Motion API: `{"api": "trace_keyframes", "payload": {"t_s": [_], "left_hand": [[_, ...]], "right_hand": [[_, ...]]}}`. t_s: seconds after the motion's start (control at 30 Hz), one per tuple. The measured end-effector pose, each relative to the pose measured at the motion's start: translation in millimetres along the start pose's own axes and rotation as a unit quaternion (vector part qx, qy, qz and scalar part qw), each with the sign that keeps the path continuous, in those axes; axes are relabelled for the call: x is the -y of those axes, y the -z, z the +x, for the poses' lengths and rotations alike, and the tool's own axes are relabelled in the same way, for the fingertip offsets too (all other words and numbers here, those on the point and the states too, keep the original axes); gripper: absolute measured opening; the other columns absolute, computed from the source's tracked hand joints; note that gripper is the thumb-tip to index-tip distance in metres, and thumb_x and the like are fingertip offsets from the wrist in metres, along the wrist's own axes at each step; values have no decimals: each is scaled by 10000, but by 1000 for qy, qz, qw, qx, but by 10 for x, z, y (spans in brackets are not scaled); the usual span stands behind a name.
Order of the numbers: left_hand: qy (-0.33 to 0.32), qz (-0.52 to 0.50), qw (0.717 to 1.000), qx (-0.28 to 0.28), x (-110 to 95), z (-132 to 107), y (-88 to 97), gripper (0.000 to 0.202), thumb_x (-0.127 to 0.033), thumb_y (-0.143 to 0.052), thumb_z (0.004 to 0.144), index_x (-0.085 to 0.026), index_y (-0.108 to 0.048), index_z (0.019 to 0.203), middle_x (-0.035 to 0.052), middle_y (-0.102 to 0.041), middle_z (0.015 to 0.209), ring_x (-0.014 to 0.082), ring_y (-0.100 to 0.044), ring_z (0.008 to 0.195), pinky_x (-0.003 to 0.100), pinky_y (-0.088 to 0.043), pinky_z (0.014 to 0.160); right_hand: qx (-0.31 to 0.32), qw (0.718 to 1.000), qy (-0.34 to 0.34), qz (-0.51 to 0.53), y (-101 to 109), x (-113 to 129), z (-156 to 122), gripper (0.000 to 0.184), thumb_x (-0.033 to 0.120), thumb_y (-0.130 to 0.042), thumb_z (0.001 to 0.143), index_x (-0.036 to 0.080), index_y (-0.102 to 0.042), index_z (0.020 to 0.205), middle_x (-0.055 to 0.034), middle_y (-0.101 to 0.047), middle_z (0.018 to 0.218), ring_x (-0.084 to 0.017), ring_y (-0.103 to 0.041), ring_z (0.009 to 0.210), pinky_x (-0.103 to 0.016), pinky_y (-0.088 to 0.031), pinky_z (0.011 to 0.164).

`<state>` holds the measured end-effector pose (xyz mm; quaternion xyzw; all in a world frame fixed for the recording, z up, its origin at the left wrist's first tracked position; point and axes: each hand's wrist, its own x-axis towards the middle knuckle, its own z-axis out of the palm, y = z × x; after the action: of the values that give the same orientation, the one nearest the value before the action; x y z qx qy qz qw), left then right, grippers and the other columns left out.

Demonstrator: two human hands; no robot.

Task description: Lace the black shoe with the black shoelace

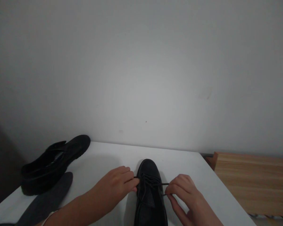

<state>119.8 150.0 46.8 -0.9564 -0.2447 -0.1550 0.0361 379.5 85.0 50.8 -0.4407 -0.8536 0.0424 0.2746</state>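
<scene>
1. Lying well to the left of the laced shoe [151, 194], a second black shoe [54, 163] sits at the corner of the white table [103, 157]. A dark insole [46, 201] lies flat just nearer the person.
2. The left hand [118, 185] presses against the laced shoe's left flank, its fingers closed tight on one end of the lace [164, 184].
3. The laced shoe stands on the table's near part. Its long axis runs from the person toward the wall [141, 78], toe at the far end.
4. The lace crosses that axis roughly at right angles above the eyelets and is drawn out sideways toward each hand. Neither hand is nearer to it than the other.
5. The right hand [186, 191] is just right of the laced shoe. Thumb and forefinger pinch the other lace end, which stretches taut from shoe to fingertips.
6. Farther right of the laced shoe, past the table edge, lies a wooden surface [252, 182].
7. No brand, label or writing can be read anywhere.
</scene>
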Motion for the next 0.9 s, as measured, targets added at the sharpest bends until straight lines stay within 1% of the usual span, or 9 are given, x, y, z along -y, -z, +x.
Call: {"api": "trace_keyframes", "payload": {"t_s": [0.07, 0.17, 0.23, 0.3, 0.43, 0.5, 0.63, 0.77, 0.9], "left_hand": [[-7, 31, 999, 1, -57, -4, 8, 215, -113, -464, 948, -162, -615, 1093, 62, -672, 870, 207, -599, 820, 334, -477, 820], [-12, 69, 998, 8, -132, -18, 0, 251, -65, -463, 926, -137, -595, 1126, 71, -684, 895, 222, -610, 849, 346, -483, 842], [-12, 64, 998, 5, -161, -28, -28, 254, -63, -465, 924, -130, -585, 1138, 69, -687, 883, 220, -612, 824, 341, -486, 820], [-6, 36, 999, 5, -175, -36, -76, 216, -72, -475, 926, -140, -594, 1093, 55, -684, 853, 212, -610, 792, 332, -481, 796], [75, -32, 997, 10, -196, -29, -167, 103, -167, -513, 944, -189, -597, 889, 11, -652, 767, 187, -594, 738, 288, -446, 706], [113, -60, 992, 17, -212, -14, -167, 100, -199, -526, 944, -191, -595, 873, 8, -650, 770, 179, -594, 733, 271, -428, 673], [159, -153, 975, 25, -227, 5, -129, 108, -172, -525, 938, -187, -611, 874, 4, -655, 791, 157, -601, 734, 240, -424, 657], [185, -211, 959, -29, -191, -19, -210, 69, -168, -578, 907, -190, -621, 858, -9, -650, 783, 143, -593, 730, 228, -423, 659], [155, -247, 950, -114, -167, -34, -313, 73, -148, -644, 862, -183, -633, 799, -2, -640, 803, 151, -587, 792, 236, -440, 715]], "right_hand": [[1, 1000, 13, -14, -15, -3, -2, 195, 30, -492, 833, 211, -559, 859, -31, -624, 810, -183, -575, 770, -321, -467, 699], [1, 999, 35, -24, -45, -6, 10, 204, 21, -493, 833, 210, -553, 880, -27, -627, 819, -178, -572, 767, -330, -454, 720], [-5, 998, 51, -33, -64, -3, 26, 208, 18, -505, 828, 212, -551, 886, -24, -634, 825, -177, -572, 766, -339, -444, 734], [-8, 997, 63, -43, -81, 5, 41, 205, 16, -513, 824, 210, -547, 883, -24, -635, 821, -176, -569, 758, -345, -435, 733], [-6, 997, 60, -46, -107, 15, 49, 213, 5, -505, 824, 205, -540, 888, -26, -637, 829, -175, -570, 757, -343, -431, 722], [-8, 997, 58, -45, -117, 13, 42, 212, 7, -509, 822, 206, -540, 890, -25, -639, 834, -176, -573, 761, -342, -432, 722], [-16, 997, 61, -46, -128, 6, 20, 215, -1, -510, 826, 203, -530, 890, -22, -637, 832, -173, -564, 771, -331, -429, 721], [-48, 997, 64, -22, -137, -2, -5, 235, -16, -522, 815, 203, -535, 897, -15, -630, 825, -171, -549, 767, -320, -424, 715], [-56, 996, 62, -14, -165, -19, -17, 229, -18, -514, 817, 198, -538, 892, -25, -616, 819, -179, -543, 764, -324, -424, 699]]}}
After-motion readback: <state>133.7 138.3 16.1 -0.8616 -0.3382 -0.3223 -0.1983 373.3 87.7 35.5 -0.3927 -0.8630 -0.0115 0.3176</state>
